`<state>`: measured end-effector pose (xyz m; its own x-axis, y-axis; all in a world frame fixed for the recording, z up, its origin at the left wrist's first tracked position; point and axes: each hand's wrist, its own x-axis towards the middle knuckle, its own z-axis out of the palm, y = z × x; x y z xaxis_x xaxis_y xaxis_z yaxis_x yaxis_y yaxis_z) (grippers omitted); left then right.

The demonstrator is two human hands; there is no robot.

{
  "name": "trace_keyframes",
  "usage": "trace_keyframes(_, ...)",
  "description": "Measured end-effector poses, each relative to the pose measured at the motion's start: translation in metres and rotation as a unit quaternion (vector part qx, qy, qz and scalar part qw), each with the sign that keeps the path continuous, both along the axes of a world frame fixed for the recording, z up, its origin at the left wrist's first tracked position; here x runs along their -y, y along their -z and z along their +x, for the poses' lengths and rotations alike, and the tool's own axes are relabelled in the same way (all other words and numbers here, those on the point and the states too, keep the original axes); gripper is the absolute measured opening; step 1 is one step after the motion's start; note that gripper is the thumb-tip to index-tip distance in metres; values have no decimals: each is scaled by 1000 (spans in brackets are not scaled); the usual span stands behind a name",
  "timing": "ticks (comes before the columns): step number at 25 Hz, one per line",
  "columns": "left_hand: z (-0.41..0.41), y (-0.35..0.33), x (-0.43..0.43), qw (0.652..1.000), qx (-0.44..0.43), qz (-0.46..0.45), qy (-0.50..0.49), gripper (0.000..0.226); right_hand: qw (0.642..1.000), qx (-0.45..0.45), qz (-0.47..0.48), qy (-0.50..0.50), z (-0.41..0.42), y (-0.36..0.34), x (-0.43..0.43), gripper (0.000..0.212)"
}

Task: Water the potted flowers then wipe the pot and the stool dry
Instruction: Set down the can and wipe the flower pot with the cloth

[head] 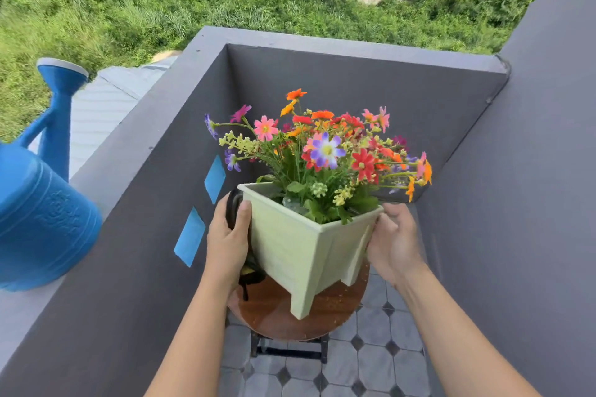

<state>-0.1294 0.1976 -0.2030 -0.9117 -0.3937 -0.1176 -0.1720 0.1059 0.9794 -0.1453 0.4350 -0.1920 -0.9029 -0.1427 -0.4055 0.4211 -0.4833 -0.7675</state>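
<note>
Blue plastic watering can (42, 219) on ledge (135, 138): watering likely done. Left hand (227, 237), with dark cloth-like item (233, 207), and right hand (392, 242) grip pale green square pot (300, 245) over round brown wooden stool (322, 319); wiping likely remains.

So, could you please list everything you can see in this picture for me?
watering can: one, blue, on the ledge at left
pot: one, pale green, square with legs, over the stool
flowers: one bunch, mixed colours, in the pot
stool: one, brown round seat, under the pot
dark item: one, black, between left hand and pot; kind unclear
tape patches: two, blue, on the left wall
ledge: one, grey, left
floor: grey tiles, dark diamonds
left hand: holds the dark item against the pot
right hand: grips the pot's right rim
</note>
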Motion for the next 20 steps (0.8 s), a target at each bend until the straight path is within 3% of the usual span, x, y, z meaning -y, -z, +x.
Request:
trace_keyframes(3,1,2,2,1000,3,19,-22,39,998,-50,-25,22,8,9,2,63)
trace_keyframes(5,4,1,-2,999,-1,22,-27,37,996,-25,78,45,14,8,11,63)
trace_keyframes(9,9,-2,-15,999,12,7,-34,41,957,11,260,129,26,12,28,21)
trace_keyframes(11,9,-7,-23,999,17,-19,-30,44,929,22,340,143,29,11,33,14)
trace_keyframes(13,11,-14,-33,999,8,-32,-32,40,955,16,283,91,33,9,34,49)
trace_keyframes(15,13,-25,-46,999,7,-21,-29,26,990,-10,140,22,37,7,29,86)
trace_keyframes(17,16,-31,-57,999,-7,-17,-28,20,990,-67,121,-9,42,1,22,84)
trace_keyframes(20,25,-26,-69,999,-16,-5,-32,36,940,-110,318,47,42,10,17,62)
